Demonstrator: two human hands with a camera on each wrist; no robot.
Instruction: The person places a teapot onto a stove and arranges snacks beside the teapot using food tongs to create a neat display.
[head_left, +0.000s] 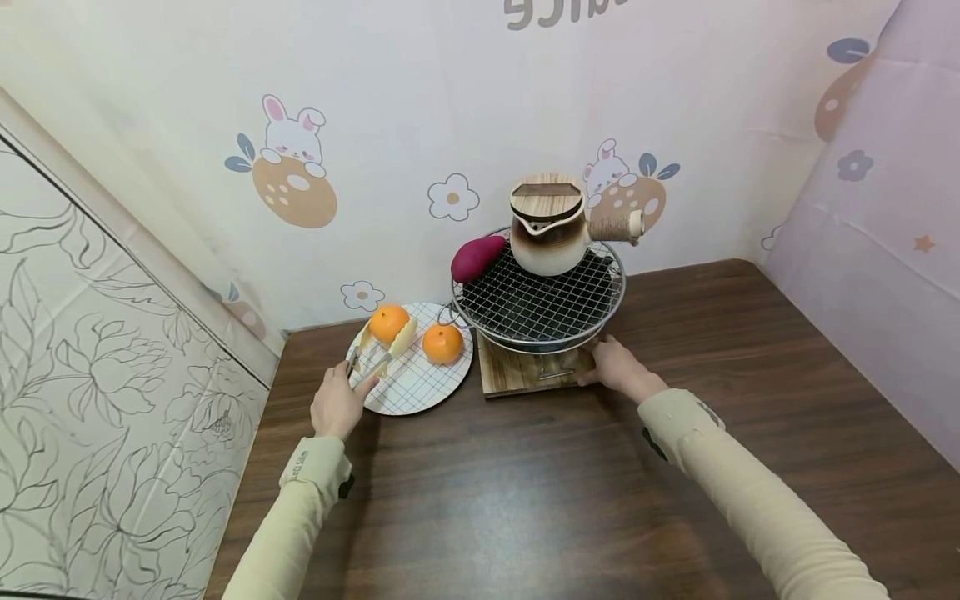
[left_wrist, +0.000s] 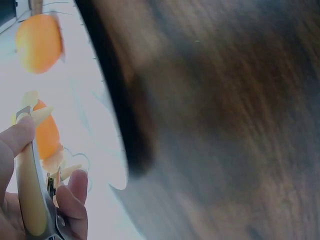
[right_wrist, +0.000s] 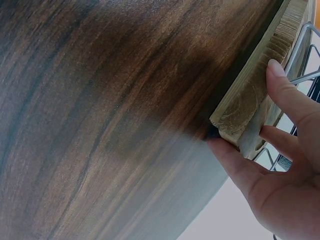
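Observation:
In the head view my left hand [head_left: 337,402] holds a pair of tongs [head_left: 384,363] with pale tips over the white checked plate [head_left: 408,402]. The tips stand on either side of an orange mandarin [head_left: 389,322]. A second mandarin [head_left: 442,343] lies to the right on the same plate. My right hand [head_left: 617,371] grips the right front corner of a wooden board [head_left: 504,377] under a round grill. In the right wrist view the thumb presses the front edge of the board [right_wrist: 255,102], with fingers at its corner and side.
On the grill's wire rack [head_left: 536,308] stand a side-handled teapot [head_left: 551,250] with a wooden lid and a purple sweet potato [head_left: 477,259]. A wire handle [head_left: 452,315] juts from the rack over the plate's edge. A printed curtain [head_left: 405,108] hangs behind the dark wooden table [head_left: 495,492].

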